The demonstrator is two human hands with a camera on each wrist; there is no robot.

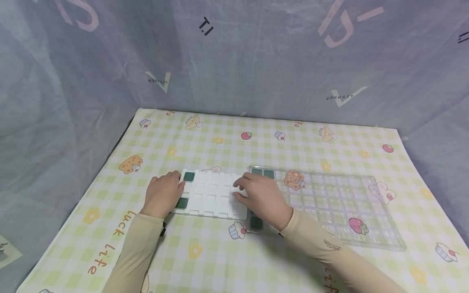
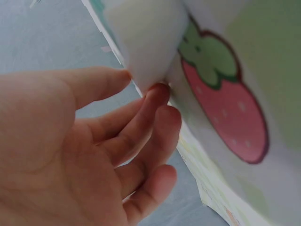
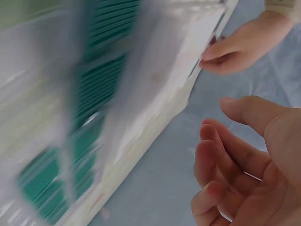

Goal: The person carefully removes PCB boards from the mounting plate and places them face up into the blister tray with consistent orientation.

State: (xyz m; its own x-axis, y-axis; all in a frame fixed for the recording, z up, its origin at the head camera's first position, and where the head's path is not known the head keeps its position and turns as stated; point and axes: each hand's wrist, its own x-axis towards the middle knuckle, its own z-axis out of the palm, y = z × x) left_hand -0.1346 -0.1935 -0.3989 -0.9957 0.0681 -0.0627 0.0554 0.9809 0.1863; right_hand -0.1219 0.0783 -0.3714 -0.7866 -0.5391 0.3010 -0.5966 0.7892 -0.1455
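A white compartment tray (image 1: pixel 210 194) lies on the table with dark green square chips (image 1: pixel 189 176) in its left column. My left hand (image 1: pixel 163 195) is at that tray's left end. In the left wrist view, the thumb and bent fingers grip its white edge (image 2: pixel 146 37). Over the tray's right end is my right hand (image 1: pixel 261 197), thumb and fingers curved and apart with nothing between them. A clear plastic compartment tray (image 1: pixel 338 203) adjoins on the right. Green chips (image 3: pixel 101 84) sit in its left part, some hidden beneath my right hand and wrist.
A checked cloth with cartoon prints covers the table (image 1: pixel 227 264). Grey-blue fabric (image 1: pixel 238 61) hangs behind and at the sides. The clear tray's far compartments show only the cloth pattern through them.
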